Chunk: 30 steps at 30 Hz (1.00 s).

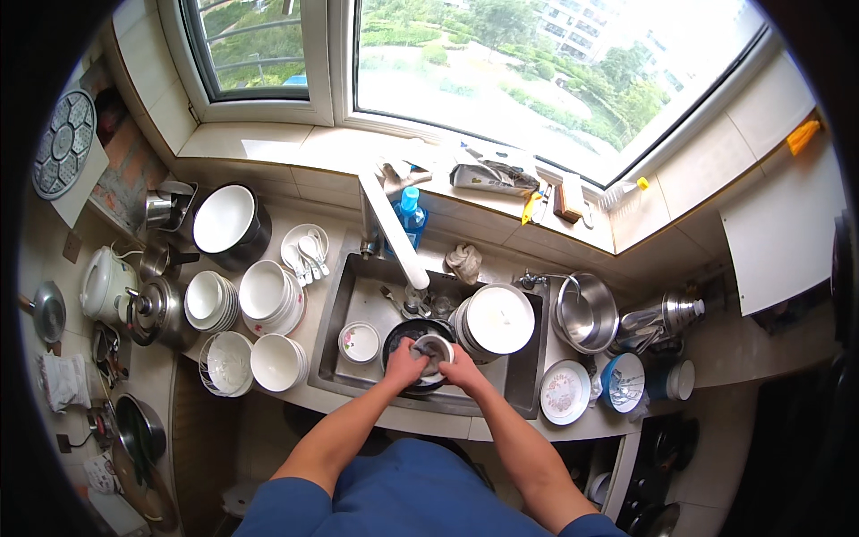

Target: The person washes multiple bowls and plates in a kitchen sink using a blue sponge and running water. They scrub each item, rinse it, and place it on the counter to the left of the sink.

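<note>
A small white bowl [443, 344] is tilted over a dark basin [397, 330] in the steel sink [327, 335]. My right hand [463, 369] grips its right rim. My left hand [406, 364] presses a greyish cloth [427, 352] into the bowl. Left of the basin lies a small floral plate [359, 342]. A tall stack of white plates [500, 319] stands on the right, close to my right hand. Behind the basin are small glasses [441, 307] and a fork [389, 295]. The basin's contents are mostly hidden by my hands.
The long white faucet spout [396, 231] reaches over the sink, beside a blue soap bottle [411, 218]. Stacked white bowls [265, 288] crowd the left counter. To the right stand a steel pot [585, 315] and floral plates [565, 393]. A crumpled rag [464, 262] lies on the sink's back edge.
</note>
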Each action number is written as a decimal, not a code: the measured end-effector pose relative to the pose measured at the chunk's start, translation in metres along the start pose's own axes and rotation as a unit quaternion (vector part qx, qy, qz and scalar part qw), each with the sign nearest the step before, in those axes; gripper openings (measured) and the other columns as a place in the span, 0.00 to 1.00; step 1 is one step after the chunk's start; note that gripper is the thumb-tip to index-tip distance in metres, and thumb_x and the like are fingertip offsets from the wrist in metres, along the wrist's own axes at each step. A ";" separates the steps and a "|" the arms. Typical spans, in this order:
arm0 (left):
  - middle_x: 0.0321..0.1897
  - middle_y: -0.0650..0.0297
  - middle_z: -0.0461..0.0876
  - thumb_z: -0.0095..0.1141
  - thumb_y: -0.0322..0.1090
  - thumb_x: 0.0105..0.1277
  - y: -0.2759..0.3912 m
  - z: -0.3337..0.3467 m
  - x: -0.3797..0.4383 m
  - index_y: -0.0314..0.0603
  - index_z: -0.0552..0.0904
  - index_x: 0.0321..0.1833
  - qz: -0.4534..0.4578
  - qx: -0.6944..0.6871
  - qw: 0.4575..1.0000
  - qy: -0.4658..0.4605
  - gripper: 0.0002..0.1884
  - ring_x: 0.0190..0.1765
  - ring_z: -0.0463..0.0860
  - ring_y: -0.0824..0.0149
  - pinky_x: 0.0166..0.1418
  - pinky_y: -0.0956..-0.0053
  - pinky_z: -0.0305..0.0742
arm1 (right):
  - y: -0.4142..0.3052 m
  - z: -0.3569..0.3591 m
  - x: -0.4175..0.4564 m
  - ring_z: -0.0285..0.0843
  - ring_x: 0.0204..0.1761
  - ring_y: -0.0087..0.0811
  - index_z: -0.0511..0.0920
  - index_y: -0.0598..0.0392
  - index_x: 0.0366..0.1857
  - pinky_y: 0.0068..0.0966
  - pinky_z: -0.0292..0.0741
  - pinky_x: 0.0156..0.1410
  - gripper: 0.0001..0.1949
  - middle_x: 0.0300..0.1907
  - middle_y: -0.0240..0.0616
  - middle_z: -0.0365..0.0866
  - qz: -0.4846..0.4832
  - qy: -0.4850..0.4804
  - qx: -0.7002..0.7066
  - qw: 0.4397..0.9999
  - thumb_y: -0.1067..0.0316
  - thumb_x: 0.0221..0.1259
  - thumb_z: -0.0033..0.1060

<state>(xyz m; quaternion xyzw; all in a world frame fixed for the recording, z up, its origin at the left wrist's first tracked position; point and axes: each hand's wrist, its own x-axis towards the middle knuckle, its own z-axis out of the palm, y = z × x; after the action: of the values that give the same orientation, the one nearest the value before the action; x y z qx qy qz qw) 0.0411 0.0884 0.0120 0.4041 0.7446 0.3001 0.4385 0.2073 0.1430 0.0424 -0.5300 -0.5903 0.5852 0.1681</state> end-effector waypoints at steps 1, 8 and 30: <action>0.50 0.40 0.82 0.71 0.47 0.53 0.008 -0.011 -0.001 0.40 0.72 0.55 -0.010 -0.017 1.000 0.014 0.32 0.52 0.83 0.41 0.56 0.56 0.78 | -0.007 -0.001 -0.002 0.80 0.56 0.43 0.69 0.59 0.65 0.35 0.75 0.63 0.33 0.53 0.51 0.81 0.009 -0.059 0.022 0.998 0.65 0.50 0.63; 0.59 0.45 0.76 0.75 0.45 0.53 0.053 -0.021 -0.033 0.35 0.69 0.66 0.129 0.002 0.964 0.233 0.41 0.60 0.78 0.50 0.66 0.61 0.73 | -0.009 0.027 -0.006 0.79 0.41 0.27 0.69 0.54 0.65 0.24 0.79 0.33 0.29 0.49 0.38 0.79 -0.009 0.112 0.200 0.973 0.74 0.54 0.57; 0.34 0.61 0.84 0.69 0.36 0.58 0.051 -0.001 -0.037 0.38 0.82 0.47 -0.136 -0.279 0.951 0.007 0.17 0.23 0.81 0.67 0.19 0.73 0.76 | -0.032 0.000 -0.011 0.80 0.57 0.42 0.67 0.58 0.66 0.35 0.74 0.64 0.34 0.55 0.50 0.80 -0.053 0.068 -0.066 0.994 0.67 0.49 0.62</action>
<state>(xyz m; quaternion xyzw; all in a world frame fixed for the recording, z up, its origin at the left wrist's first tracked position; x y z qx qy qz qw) 0.0683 0.0819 0.0686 0.1587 0.6822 0.4359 0.5651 0.1980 0.1421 0.0745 -0.5465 -0.6421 0.4979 0.2030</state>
